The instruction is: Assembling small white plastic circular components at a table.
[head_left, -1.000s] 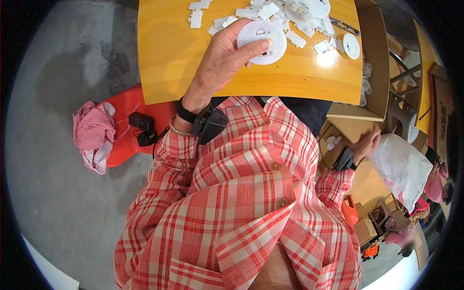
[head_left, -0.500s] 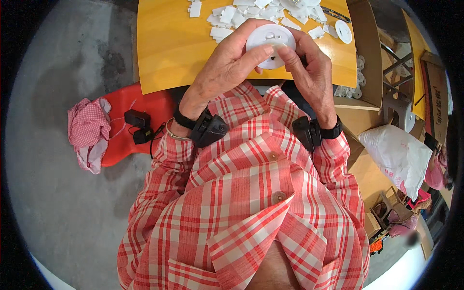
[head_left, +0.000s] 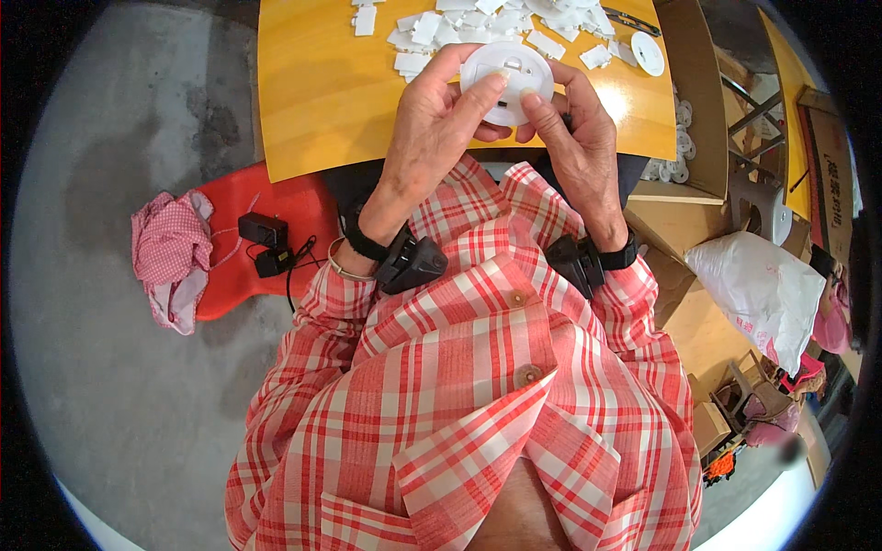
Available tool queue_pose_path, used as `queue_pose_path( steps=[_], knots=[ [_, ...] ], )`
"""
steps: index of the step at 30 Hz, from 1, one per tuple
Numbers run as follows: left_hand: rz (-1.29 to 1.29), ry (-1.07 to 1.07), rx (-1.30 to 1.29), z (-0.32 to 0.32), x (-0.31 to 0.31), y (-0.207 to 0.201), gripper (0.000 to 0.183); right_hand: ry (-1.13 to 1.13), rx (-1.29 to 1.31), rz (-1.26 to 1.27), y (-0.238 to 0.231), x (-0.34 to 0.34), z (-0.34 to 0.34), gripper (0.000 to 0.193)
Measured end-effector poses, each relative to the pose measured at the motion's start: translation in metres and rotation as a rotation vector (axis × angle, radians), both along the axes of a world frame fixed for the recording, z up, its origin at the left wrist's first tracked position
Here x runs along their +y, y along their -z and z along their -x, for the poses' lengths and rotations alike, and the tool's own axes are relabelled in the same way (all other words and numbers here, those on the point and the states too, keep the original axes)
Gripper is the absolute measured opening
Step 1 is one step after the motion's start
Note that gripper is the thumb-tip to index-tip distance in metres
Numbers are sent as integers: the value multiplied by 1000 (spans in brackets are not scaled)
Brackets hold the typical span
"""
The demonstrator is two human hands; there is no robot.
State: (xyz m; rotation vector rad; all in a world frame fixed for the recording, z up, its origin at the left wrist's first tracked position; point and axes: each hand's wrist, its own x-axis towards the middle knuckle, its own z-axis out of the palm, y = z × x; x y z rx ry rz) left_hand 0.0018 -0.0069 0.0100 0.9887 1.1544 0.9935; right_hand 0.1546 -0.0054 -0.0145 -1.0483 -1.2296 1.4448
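Note:
Between both hands, over the near edge of the yellow table, I hold a round white plastic disc (head_left: 514,66) with a few slots in its face. My left hand (head_left: 439,115) grips its left side, thumb pressed on the face and fingers behind. My right hand (head_left: 574,119) grips the right side, its thumb at the lower right of the face. A small dark slot shows between and below the thumbs. Most of the fingers are hidden behind the disc. Beyond it lies a heap of small flat white plastic pieces (head_left: 424,29).
Another white disc (head_left: 648,53) and dark pliers-like tool (head_left: 632,20) lie on the yellow table (head_left: 322,110). On the right, a cardboard box (head_left: 706,119) holds several white round parts. A red stool (head_left: 243,216) with black adapters and a checked cloth stands left. A white sack (head_left: 758,294) sits right.
Both hands have come slightly down and left with the disc. My left thumb has moved up the disc's face, and the two thumbs are farther apart, uncovering more of the dark slot.

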Motion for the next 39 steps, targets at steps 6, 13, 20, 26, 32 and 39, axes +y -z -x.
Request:
queue_pose_path(
  steps=[6,13,20,26,32,39],
  knots=[
    [-34,-108,22,-5,0,2,33,-38,-57,-5,2,-3,3,32],
    [12,-144,51,-1,-3,-1,31,-74,-125,-3,-4,-7,4,32],
    [5,-182,3,-4,-4,-5,28,-74,-141,17,-14,-7,5,31],
    [36,-116,8,0,-3,-5,33,-70,-56,53,-12,-6,4,30],
    [39,28,41,7,-6,-17,40,-54,-39,95,-14,-3,-1,29],
    [43,82,49,-8,-8,-24,37,85,-95,88,-24,0,-1,22]
  ],
)
